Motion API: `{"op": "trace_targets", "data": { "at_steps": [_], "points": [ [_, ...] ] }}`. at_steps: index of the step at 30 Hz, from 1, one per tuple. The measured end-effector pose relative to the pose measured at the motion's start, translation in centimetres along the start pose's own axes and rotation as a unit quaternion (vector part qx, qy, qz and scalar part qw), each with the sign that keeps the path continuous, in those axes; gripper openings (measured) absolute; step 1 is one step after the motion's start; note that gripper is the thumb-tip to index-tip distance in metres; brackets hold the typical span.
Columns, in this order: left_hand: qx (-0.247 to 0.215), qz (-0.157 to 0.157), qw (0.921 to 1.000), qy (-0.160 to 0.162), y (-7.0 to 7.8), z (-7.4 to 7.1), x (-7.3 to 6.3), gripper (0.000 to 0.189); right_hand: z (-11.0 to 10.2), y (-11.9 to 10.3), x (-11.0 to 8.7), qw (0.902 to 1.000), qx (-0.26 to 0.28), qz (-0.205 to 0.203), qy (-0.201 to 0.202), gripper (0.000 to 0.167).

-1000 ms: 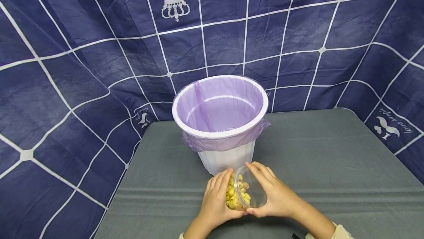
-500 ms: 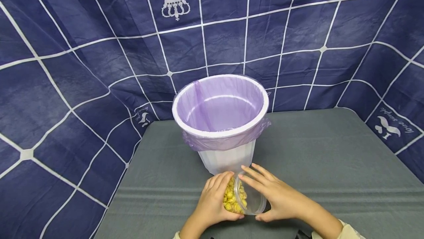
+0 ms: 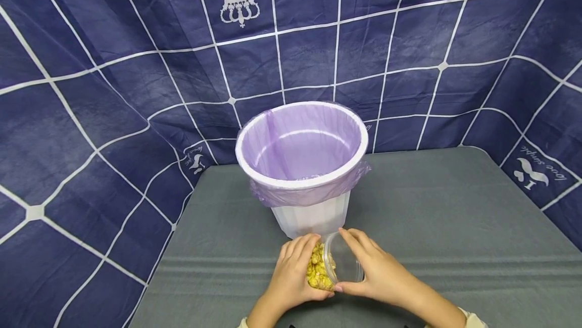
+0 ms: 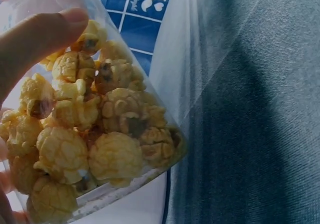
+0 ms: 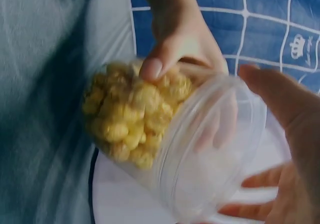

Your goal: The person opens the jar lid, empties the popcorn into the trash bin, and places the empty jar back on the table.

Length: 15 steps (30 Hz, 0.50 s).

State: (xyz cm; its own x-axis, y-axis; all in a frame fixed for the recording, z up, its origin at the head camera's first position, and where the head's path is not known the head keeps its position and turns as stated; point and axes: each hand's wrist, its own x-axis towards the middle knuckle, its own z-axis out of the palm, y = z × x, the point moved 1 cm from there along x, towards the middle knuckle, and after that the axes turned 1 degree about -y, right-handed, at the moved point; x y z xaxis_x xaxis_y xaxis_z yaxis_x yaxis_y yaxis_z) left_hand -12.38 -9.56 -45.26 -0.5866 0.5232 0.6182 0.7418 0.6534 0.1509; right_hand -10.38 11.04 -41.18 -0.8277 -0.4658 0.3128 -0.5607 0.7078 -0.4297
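A clear plastic jar [image 3: 320,267] of yellow popcorn [image 4: 75,108] lies tilted on its side in front of the bin in the head view. My left hand [image 3: 291,273] grips the jar's body, with the thumb across its wall in the left wrist view. On the jar's mouth sits a clear lid [image 3: 346,262], facing right. My right hand [image 3: 384,273] holds the lid's edge between thumb and fingers. In the right wrist view the popcorn [image 5: 130,114] is heaped toward the jar's base, away from the lid [image 5: 215,154].
Just behind the hands stands a white bin [image 3: 311,217] lined with a purple plastic bag [image 3: 309,196] folded over its rim. Grey cloth [image 3: 436,206] covers the table. A blue curtain with white lines [image 3: 309,60] hangs behind and at both sides.
The right hand's fingers spread off the lid half a second ago, and now they hold it again. Popcorn has shifted a little inside the jar. The left hand has barely moved.
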Motion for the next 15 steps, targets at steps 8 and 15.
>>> {"op": "trace_targets", "data": {
  "at_steps": [8, 15],
  "points": [
    [0.009, -0.01, 0.9991, -0.041, -0.1, -0.4, -0.3, 0.105, -0.6, 1.5, 0.3, 0.988, -0.002, -0.147, -0.048, 0.102],
    [0.007, -0.007, 0.9997, -0.021, -0.1, -0.2, -0.1, 0.105, -0.2, 0.3, 0.0, 0.9994, 0.027, -0.006, -0.023, 0.102]
  ]
}}
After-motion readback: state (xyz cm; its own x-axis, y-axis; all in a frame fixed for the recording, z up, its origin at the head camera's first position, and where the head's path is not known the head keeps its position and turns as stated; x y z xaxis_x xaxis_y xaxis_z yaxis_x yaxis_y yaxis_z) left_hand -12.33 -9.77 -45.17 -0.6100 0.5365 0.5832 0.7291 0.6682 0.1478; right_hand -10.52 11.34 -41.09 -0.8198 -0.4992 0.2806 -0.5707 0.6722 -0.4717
